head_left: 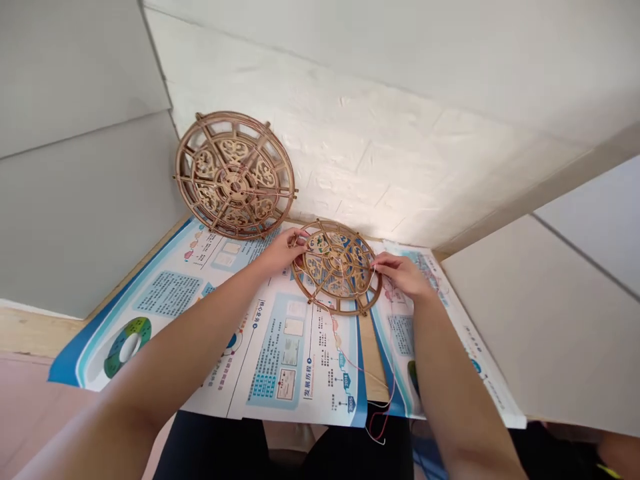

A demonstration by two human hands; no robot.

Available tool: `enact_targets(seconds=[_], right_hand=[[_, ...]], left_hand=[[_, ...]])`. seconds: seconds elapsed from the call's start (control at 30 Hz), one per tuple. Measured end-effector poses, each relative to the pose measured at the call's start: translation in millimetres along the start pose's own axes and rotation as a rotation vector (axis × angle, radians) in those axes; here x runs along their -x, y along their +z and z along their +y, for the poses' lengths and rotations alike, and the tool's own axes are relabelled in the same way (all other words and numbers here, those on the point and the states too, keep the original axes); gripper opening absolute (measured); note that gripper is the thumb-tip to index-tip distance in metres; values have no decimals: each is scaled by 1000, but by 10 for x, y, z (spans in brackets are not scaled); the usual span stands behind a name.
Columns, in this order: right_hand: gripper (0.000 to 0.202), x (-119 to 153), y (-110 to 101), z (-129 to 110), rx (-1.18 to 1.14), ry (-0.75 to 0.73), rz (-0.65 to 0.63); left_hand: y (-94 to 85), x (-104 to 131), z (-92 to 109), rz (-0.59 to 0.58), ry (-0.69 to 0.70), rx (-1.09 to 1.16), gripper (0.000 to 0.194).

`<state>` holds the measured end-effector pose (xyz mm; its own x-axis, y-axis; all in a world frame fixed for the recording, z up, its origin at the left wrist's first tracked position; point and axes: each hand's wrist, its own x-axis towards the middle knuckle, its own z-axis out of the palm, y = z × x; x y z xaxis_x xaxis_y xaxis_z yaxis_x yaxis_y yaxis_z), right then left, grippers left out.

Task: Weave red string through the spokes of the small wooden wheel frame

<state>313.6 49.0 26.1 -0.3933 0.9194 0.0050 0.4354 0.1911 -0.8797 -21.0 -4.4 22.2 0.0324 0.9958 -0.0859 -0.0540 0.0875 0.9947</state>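
Observation:
A round wooden openwork wheel (338, 267) lies flat on printed posters on the table. My left hand (285, 249) grips its left rim with thumb and fingers. At the wheel's right rim, my right hand (400, 272) pinches a thin red and white cord (350, 363). The cord runs across the wheel and trails down over the table's front edge. A second, larger wooden wheel (234, 175) leans upright against the white wall at the back left, apart from both hands.
Blue and white printed posters (280, 353) cover the wooden table (371, 347). A white brick-pattern wall (380, 153) rises behind. Grey panels (75, 167) close in the left side, and another grey panel (560, 313) the right. My dark-clothed lap shows below the table edge.

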Motion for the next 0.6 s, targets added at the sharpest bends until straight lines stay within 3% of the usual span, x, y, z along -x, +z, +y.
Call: enact_targets(seconds=[0.3, 0.6], right_hand=[[21, -39, -80, 24, -23, -46, -74], [14, -60, -56, 140, -26, 40, 20]], left_hand=[[-25, -109, -196, -7, 62, -11, 40], [38, -68, -109, 45, 29, -89, 43]])
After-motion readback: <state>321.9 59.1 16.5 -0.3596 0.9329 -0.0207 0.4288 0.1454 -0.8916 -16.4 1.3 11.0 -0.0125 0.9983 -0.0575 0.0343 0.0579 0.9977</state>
